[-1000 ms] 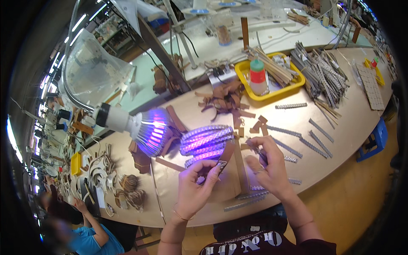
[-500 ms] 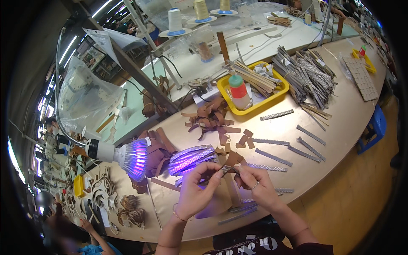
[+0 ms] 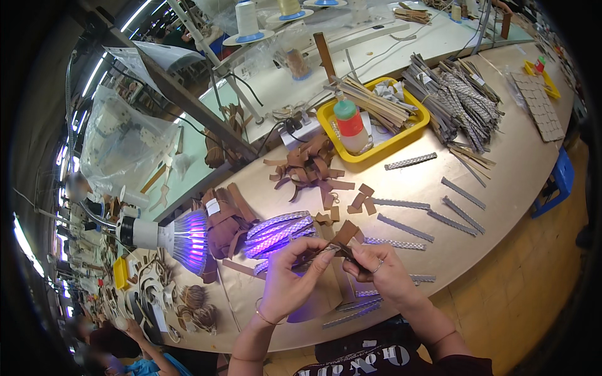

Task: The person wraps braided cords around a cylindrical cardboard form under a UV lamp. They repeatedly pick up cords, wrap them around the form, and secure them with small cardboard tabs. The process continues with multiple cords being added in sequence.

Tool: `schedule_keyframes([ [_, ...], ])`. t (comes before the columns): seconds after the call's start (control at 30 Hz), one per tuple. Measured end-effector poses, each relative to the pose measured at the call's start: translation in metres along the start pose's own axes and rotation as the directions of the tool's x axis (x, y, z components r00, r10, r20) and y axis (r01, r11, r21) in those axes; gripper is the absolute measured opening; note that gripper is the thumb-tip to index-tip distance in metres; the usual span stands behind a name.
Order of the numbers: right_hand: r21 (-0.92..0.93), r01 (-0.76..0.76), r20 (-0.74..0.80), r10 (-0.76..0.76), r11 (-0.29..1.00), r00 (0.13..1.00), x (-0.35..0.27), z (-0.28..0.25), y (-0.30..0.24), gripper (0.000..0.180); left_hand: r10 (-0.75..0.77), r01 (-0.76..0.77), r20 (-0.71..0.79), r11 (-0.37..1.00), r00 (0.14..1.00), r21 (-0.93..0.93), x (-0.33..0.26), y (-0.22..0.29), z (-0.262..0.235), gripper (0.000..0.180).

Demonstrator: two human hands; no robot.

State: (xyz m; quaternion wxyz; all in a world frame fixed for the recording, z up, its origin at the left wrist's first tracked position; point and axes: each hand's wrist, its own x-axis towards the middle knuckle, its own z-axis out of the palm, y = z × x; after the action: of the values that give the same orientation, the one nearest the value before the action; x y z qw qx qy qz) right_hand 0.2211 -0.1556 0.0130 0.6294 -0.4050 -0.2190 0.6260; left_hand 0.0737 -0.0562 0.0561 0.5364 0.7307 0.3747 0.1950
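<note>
My left hand (image 3: 290, 283) and my right hand (image 3: 380, 274) meet over the near edge of the tan table (image 3: 514, 163). Together they pinch a small brown leather strip (image 3: 342, 241), with a thin silvery strip running between the fingertips. Just beyond the hands lies a bundle of glittery strips (image 3: 276, 232) lit violet by a lamp (image 3: 169, 237) that points at them from the left. More silvery strips (image 3: 351, 310) lie under my wrists.
Brown leather offcuts (image 3: 310, 166) are piled mid-table. A yellow tray (image 3: 376, 119) holds a red-and-green bottle and sticks. Glittery strips (image 3: 407, 225) lie spaced out to the right, a large bundle (image 3: 458, 94) behind them. Another person sits at the lower left (image 3: 125, 351).
The view has shifted, so the table sits lower and further left. My hands have drawn closer together on the brown strip, raised slightly nearer the violet-lit bundle.
</note>
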Motion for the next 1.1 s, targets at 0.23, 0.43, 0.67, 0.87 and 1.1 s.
schedule_keyframes([
  [0.23,0.022,0.038,0.011,-0.039,0.999,0.999,0.002,0.001,0.002,0.042,0.064,-0.062,-0.044,0.997,0.997,0.04,0.003,0.0,0.003,0.013],
  [0.43,-0.023,0.031,-0.018,-0.032,0.999,0.999,0.0,-0.003,0.0,0.044,0.064,-0.062,-0.016,0.992,0.998,0.109,0.003,0.002,0.0,0.013],
  [0.67,-0.114,0.114,-0.011,-0.116,0.987,0.993,0.0,-0.006,0.005,0.045,0.055,-0.056,0.017,0.995,0.998,0.084,0.004,0.001,-0.001,0.015],
  [0.87,-0.051,0.025,-0.011,-0.026,0.998,1.0,0.0,-0.008,0.006,0.045,0.008,-0.014,0.073,0.997,0.997,0.082,0.003,0.002,-0.002,0.016],
  [1.1,-0.166,0.13,-0.05,-0.14,0.977,0.989,0.003,-0.011,0.015,0.041,0.036,-0.038,0.026,0.994,0.999,0.102,0.005,0.001,0.003,0.018],
])
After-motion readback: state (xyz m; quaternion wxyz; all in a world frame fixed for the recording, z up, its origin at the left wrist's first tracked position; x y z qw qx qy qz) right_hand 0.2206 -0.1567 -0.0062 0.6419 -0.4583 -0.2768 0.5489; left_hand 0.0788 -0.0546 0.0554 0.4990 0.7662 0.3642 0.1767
